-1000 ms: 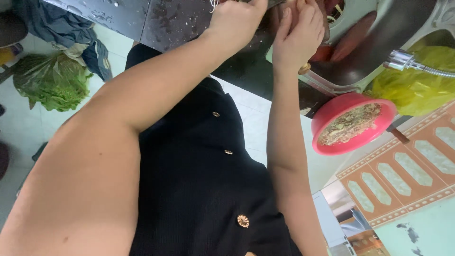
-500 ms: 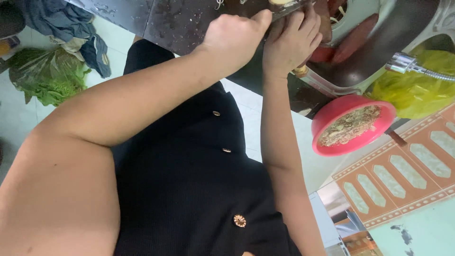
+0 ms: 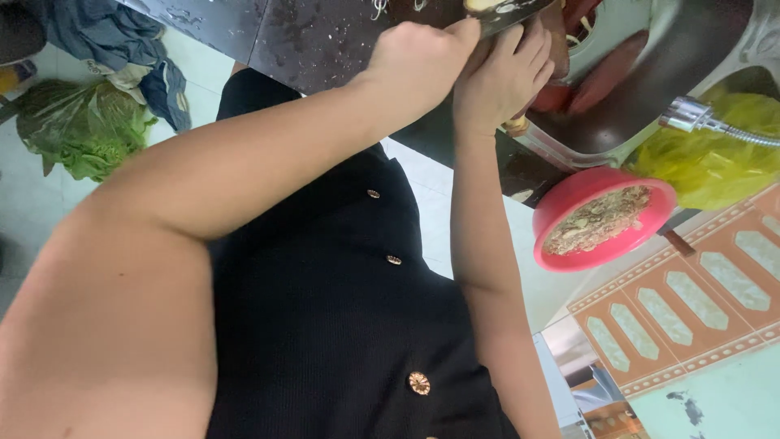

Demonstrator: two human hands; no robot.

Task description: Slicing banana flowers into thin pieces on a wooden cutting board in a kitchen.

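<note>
A knife [image 3: 508, 12] with a dark flat blade sits at the top edge of the view, with a pale piece of food [image 3: 481, 5] on it that is cut off by the frame. The blade passes between the two hands, just above the fingertips. The left hand [image 3: 418, 61] is curled into a fist, its thumb and knuckles pressed against the blade's near end; what it clasps inside the fist cannot be told. The right hand [image 3: 504, 77] touches the left, its fingers [image 3: 532, 49] bent upward and closed against the underside of the blade.

Both hands hang over the wet, dark, speckled desk [image 3: 325, 36]. Just right of them lies a shiny steel sink [image 3: 650, 97] holding long reddish pieces [image 3: 605, 69]. A chrome tap [image 3: 707, 118] juts in from the right, above a crinkled yellow-green bag [image 3: 715, 162]. Below the sink stands a round pink bowl [image 3: 605, 219] full of brownish scraps. On the pale tiled floor to the left lie leafy greens [image 3: 77, 130] in a clear bag and a crumpled blue cloth [image 3: 114, 41].
</note>
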